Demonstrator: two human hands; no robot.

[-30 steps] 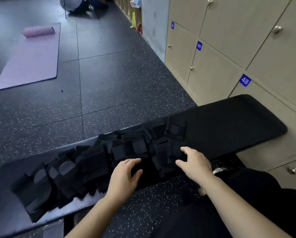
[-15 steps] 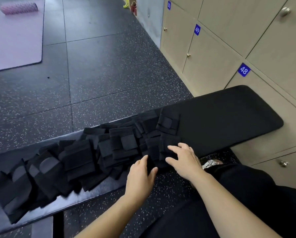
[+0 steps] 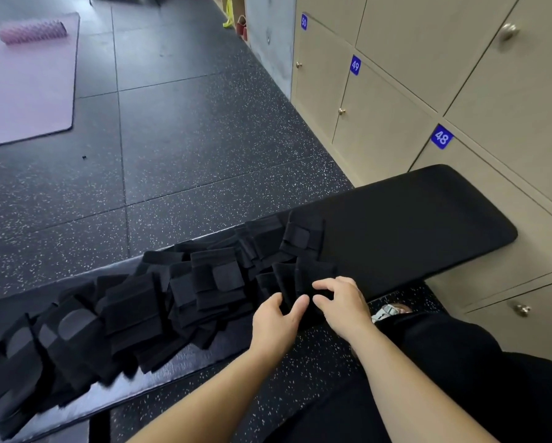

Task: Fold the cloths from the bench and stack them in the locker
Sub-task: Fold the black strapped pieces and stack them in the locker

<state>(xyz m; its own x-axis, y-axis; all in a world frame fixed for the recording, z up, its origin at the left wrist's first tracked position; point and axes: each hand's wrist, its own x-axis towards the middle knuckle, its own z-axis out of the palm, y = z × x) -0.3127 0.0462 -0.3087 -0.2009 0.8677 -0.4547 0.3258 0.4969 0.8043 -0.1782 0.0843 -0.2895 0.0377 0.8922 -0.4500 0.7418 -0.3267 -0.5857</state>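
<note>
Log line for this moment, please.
left hand pinches end cloth | right hand grips end cloth | pile on bench | lockers shut

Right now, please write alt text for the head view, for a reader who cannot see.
The left hand and right hand grip a black cloth at the right end of a row of black cloths on a padded bench. Closed beige lockers stand beyond it.

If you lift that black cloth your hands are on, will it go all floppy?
Probably floppy: the black cloth bends in soft folds where the left hand and right hand pinch it. It looks thin, so it is likely light. It may not slide much, since the other cloths lie rumpled on the bench and some overhang its edge.
</note>
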